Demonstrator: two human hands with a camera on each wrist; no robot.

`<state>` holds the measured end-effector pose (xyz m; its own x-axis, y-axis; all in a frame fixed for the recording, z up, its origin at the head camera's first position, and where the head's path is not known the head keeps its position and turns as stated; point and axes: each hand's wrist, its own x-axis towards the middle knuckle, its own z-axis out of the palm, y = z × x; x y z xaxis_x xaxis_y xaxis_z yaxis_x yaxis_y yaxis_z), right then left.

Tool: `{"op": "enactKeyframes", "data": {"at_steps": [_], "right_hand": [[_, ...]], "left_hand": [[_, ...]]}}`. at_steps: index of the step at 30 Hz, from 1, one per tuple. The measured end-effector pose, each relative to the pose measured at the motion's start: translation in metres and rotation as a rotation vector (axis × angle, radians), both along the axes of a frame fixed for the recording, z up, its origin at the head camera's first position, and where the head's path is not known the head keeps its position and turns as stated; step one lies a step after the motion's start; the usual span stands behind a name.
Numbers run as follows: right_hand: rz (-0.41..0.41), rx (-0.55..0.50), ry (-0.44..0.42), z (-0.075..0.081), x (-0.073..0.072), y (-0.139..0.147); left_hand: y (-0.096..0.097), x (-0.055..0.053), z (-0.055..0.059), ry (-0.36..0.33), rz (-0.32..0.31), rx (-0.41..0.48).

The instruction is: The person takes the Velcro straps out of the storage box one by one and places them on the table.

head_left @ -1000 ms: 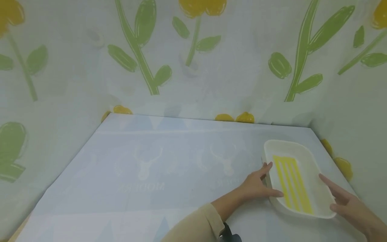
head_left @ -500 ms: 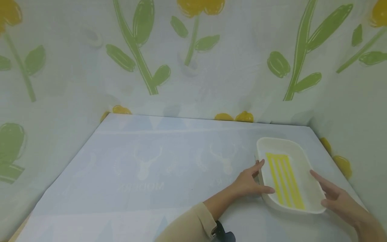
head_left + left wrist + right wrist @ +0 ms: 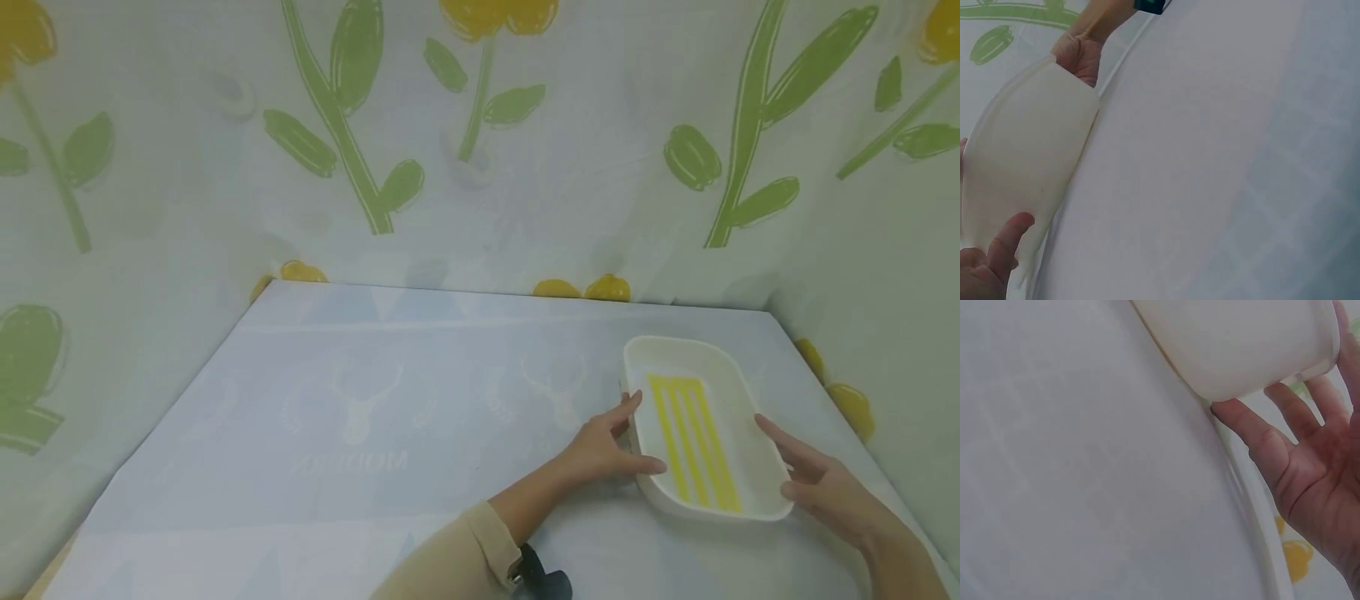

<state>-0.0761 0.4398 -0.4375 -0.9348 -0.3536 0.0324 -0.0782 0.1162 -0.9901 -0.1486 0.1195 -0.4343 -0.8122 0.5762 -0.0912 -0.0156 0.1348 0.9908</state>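
A white shallow plastic tray [image 3: 750, 467] with rounded corners is held at the right part of the table. Yellow stripes [image 3: 686, 442] joined at one end lie along the left side of its floor. My left hand [image 3: 600, 450] grips the tray's left side, its thumb over the rim and the other fingers along the outer wall. On the opposite side my right hand [image 3: 832, 492] holds the tray by its right rim. The right wrist view shows the tray's outer wall [image 3: 1241, 344] with spread fingers of the right hand [image 3: 1310, 462] against it.
The table is covered by a pale blue and white cloth [image 3: 360, 492] with faint deer-head prints. Flower-patterned curtains [image 3: 570, 200] rise along its back and both sides. A dark band [image 3: 542, 573] sits on the left wrist, below a beige sleeve [image 3: 457, 558].
Both hands have carried the tray to the left and slightly away from me. Their hold on its two sides has stayed the same.
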Motion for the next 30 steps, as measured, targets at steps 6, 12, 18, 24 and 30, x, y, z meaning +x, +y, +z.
{"op": "enactKeyframes", "data": {"at_steps": [6, 12, 18, 24, 30], "right_hand": [[-0.008, -0.024, -0.034, 0.001, -0.004, -0.007], [-0.035, -0.023, -0.048, -0.001, -0.006, -0.012], [-0.010, -0.074, -0.035, -0.005, -0.007, -0.018], [-0.054, -0.007, -0.029, -0.003, -0.007, -0.028], [-0.035, -0.011, -0.027, 0.000, -0.009, -0.036]], "left_hand": [[-0.006, -0.002, 0.000, 0.006, 0.012, -0.014], [-0.011, -0.002, 0.000, 0.005, 0.006, -0.026], [-0.020, -0.002, -0.001, 0.027, -0.008, -0.008], [-0.029, -0.003, -0.002, 0.050, -0.014, -0.019], [-0.037, -0.004, -0.001, 0.051, -0.015, -0.016]]}}
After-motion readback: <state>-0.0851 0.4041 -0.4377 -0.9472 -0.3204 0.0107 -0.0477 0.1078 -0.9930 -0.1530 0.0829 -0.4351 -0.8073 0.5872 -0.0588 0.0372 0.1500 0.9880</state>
